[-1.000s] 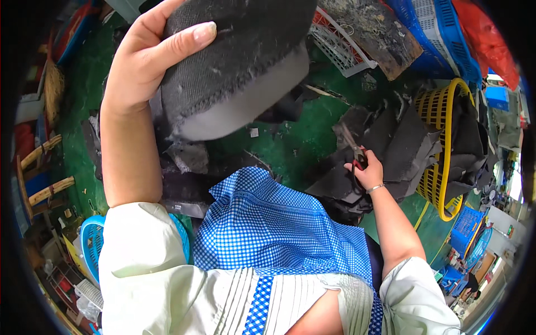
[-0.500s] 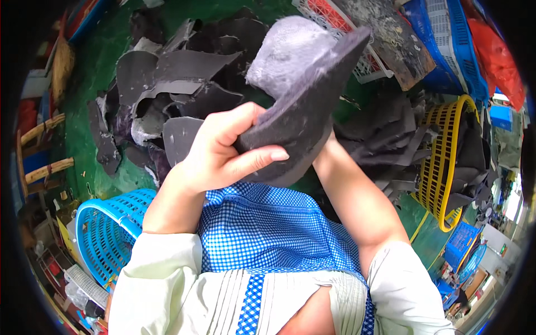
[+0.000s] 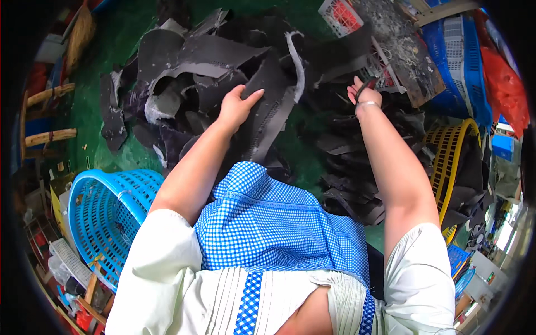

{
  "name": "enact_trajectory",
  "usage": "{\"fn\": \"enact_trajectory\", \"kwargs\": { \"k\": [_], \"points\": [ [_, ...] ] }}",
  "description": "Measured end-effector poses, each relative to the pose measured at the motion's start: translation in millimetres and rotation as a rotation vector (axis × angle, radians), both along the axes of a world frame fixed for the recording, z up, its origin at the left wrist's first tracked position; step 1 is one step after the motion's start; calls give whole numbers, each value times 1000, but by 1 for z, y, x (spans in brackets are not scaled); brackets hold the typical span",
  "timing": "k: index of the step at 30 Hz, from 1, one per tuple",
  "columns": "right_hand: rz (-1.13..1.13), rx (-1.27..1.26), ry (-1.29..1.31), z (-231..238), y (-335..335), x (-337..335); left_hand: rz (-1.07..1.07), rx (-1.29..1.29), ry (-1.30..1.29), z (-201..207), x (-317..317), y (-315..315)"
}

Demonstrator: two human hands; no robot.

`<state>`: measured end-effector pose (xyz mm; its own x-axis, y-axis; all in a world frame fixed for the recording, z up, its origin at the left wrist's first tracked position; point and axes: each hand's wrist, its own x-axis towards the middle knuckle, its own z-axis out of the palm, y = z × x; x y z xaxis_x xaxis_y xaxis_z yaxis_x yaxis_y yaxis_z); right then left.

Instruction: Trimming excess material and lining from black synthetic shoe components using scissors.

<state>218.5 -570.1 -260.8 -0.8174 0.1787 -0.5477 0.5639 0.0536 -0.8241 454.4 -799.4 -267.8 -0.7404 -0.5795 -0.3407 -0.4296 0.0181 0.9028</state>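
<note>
My left hand [image 3: 239, 110] reaches over the left pile, thumb and fingers apart, at a long dark fabric piece [image 3: 271, 106] with a grey edge; whether it touches it I cannot tell. My right hand [image 3: 365, 96], with a bracelet at the wrist, is closed around what look like small scissors [image 3: 365, 85] with dark and reddish parts. Just beyond it, a blurred dark piece [image 3: 341, 56] hangs over or lies near the right pile; its hold, if any, is hidden. Some dark pieces have pale, fluffy undersides or edges.
A stack of dark pieces [image 3: 349, 151] lies on the green floor at right, beside a yellow basket [image 3: 444, 162] holding more. A blue basket [image 3: 97, 218] leans at lower left. A worn board [image 3: 399, 50], a crate [image 3: 341, 17] and a red bag [image 3: 502, 84] stand at the far right.
The dark, fleece-lined piece both hands were on has left the left hand. My hands have moved apart: left to the left pile, right out to the right.
</note>
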Motion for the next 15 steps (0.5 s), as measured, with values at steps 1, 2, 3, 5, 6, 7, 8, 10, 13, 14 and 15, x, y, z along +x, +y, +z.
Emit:
{"fn": "enact_trajectory", "kwargs": {
  "k": [1,2,3,5,6,7,8,10,13,14,15],
  "points": [
    [133,-20,24,2,6,17,-1,0,-1,-17,4,1],
    [256,-42,50,6,16,34,-12,-1,0,-34,7,2],
    [434,-26,-29,14,22,53,-44,-6,21,-39,11,4],
    [829,49,-197,20,26,94,-8,34,67,-39,25,4],
    [940,112,-381,30,25,110,7,79,107,-38,26,5],
    [1009,30,-516,19,31,122,14,78,100,-35,28,4],
    [1057,40,-619,8,35,127,31,184,132,-28,27,3],
    [1182,117,-598,-7,38,126,49,297,161,-24,27,1],
    [1244,239,-527,-19,25,114,35,254,169,-22,31,0],
    [1253,278,-499,-17,17,109,39,255,168,-24,33,0],
    [1230,278,-504,-15,10,107,15,217,164,-26,35,-1]
  ]
}}
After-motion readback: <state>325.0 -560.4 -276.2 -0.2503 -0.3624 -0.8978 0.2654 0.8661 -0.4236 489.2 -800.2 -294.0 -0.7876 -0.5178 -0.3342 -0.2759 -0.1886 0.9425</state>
